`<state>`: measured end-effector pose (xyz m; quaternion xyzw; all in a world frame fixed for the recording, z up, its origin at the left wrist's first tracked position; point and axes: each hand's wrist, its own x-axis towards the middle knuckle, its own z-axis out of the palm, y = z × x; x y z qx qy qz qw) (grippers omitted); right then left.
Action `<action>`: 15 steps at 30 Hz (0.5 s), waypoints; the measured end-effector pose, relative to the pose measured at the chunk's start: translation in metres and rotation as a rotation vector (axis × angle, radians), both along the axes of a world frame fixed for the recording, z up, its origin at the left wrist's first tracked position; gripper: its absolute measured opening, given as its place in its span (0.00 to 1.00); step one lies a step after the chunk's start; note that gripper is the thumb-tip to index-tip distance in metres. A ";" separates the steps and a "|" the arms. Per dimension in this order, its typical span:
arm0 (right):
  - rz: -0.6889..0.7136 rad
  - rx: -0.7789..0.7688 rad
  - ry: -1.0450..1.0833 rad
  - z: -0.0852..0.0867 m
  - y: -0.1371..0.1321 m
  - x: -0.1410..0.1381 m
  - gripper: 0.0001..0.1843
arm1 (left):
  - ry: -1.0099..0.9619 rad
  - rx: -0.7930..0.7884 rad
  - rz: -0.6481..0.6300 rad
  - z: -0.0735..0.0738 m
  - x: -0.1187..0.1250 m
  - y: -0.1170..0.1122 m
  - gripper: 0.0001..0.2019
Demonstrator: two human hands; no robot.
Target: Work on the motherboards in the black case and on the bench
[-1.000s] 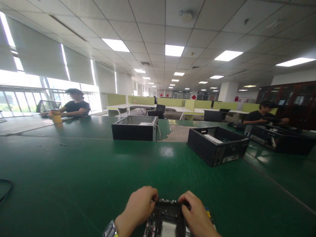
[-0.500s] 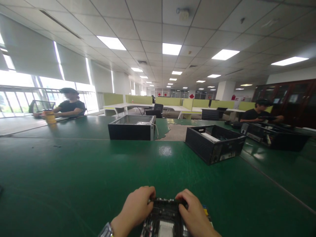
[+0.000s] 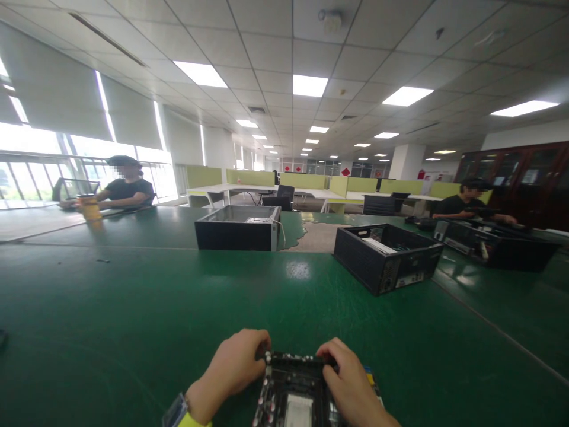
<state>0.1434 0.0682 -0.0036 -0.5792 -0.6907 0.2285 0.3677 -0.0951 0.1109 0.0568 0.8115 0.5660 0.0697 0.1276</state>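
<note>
A motherboard [image 3: 291, 379] lies at the bottom middle of the head view, on the green table. A pale square processor [image 3: 299, 410] sits within a black bracket on it, and its near part is cut off by the frame edge. My left hand [image 3: 233, 365] has curled fingers at the board's far left corner, thumb and forefinger close together there. On the far right part my right hand [image 3: 351, 379] grips with thumb and bent forefinger, its other fingertips hidden. Blue and yellow connectors [image 3: 368, 376] show just beyond that hand.
Two open black computer cases stand farther back, one left of centre [image 3: 235, 236] and one to the right [image 3: 384, 261]. A person [image 3: 462, 204] sits behind another case [image 3: 493, 246] at far right. A second person [image 3: 127, 193] sits at left near an amber container [image 3: 89, 207].
My left hand has shifted left, from the black bracket's far side out to the board's corner, uncovering more of the board. My right hand stays almost in place.
</note>
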 end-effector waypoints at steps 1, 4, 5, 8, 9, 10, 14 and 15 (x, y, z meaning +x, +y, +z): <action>0.001 0.000 -0.001 0.000 0.000 0.000 0.13 | -0.005 0.000 0.009 0.001 -0.001 0.001 0.09; 0.005 -0.001 -0.003 -0.001 0.000 0.000 0.13 | -0.037 0.002 0.025 -0.001 -0.001 0.002 0.09; 0.005 -0.004 -0.005 -0.001 0.001 0.000 0.13 | -0.047 -0.001 0.029 -0.002 -0.001 0.002 0.09; 0.000 -0.011 -0.008 -0.002 0.002 0.000 0.13 | -0.079 -0.009 0.038 -0.006 0.001 0.002 0.09; -0.001 -0.011 -0.009 -0.002 0.002 0.000 0.13 | -0.089 -0.012 0.039 -0.007 0.002 0.002 0.09; -0.001 -0.010 -0.010 -0.002 0.002 0.000 0.13 | -0.099 -0.017 0.040 -0.007 0.002 0.002 0.09; 0.007 -0.015 -0.014 -0.002 0.002 0.001 0.12 | -0.117 -0.051 0.042 -0.009 0.002 0.005 0.10; 0.010 -0.019 -0.013 -0.001 0.001 0.001 0.12 | -0.117 -0.051 0.042 -0.010 0.002 0.006 0.10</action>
